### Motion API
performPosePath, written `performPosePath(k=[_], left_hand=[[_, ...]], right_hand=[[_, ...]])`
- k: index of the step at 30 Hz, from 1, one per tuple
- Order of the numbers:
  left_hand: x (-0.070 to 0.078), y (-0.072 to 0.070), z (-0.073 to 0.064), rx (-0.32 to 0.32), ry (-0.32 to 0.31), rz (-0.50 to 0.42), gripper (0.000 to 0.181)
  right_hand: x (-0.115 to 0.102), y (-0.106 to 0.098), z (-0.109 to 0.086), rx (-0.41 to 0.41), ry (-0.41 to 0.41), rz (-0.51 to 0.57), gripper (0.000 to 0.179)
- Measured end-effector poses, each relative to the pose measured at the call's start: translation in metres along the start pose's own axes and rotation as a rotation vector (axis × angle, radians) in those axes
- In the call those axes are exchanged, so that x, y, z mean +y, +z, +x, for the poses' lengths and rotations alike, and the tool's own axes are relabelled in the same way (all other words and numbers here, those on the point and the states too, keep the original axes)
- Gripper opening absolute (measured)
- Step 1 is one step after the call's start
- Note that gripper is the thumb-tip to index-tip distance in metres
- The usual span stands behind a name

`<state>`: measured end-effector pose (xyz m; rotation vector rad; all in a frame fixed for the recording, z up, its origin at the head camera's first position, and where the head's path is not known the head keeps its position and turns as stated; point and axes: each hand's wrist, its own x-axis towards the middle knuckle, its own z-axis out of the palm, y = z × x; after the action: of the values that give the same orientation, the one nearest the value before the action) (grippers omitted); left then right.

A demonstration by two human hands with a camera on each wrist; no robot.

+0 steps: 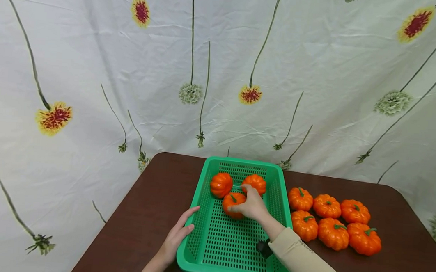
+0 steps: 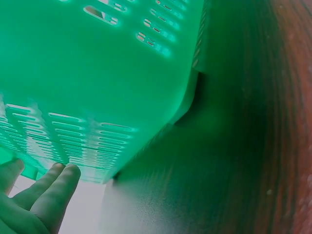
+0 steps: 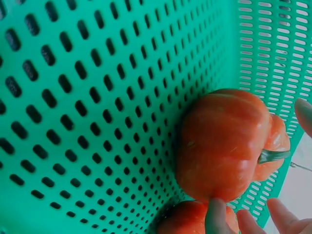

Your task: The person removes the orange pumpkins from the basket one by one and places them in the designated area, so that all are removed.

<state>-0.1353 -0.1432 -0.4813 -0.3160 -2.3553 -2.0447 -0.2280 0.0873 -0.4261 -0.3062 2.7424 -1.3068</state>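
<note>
Three orange toy pumpkins sit in a green perforated basket: a front one, a back-left one and a back-right one. My right hand reaches over the front pumpkin with thumb and fingers spread. In the right wrist view, a fingertip appears to meet the near pumpkin, while the thumb stands apart from it. Beside the basket's left wall is my left hand, fingers extended; the left wrist view shows those fingers by the wall, contact unclear.
Several more pumpkins stand in two rows to the right of the basket, on the dark brown table. Behind the table hangs a white cloth printed with flowers. A small black object shows at the right wrist.
</note>
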Motion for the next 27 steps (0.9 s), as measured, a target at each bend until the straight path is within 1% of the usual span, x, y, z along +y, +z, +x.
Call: performPosePath(k=[6, 11, 18, 27], left_hand=[[0.0, 0.0, 0.0, -0.008, 0.0, -0.01, 0.044], [0.0, 0.0, 0.0, -0.007, 0.005, 0.001, 0.044], [-0.001, -0.001, 0.0, -0.01, 0.002, 0.0, 0.044], [0.0, 0.0, 0.0, -0.004, -0.004, -0.007, 0.044]], right_hand=[[0.001, 0.003, -0.001, -0.067, -0.018, 0.017, 0.08], [0.001, 0.003, -0.001, -0.087, -0.018, 0.005, 0.081], [0.001, 0.005, -0.001, -0.125, 0.011, -0.004, 0.081], [0.002, 0.013, -0.003, -0.193, -0.003, 0.038, 0.075]])
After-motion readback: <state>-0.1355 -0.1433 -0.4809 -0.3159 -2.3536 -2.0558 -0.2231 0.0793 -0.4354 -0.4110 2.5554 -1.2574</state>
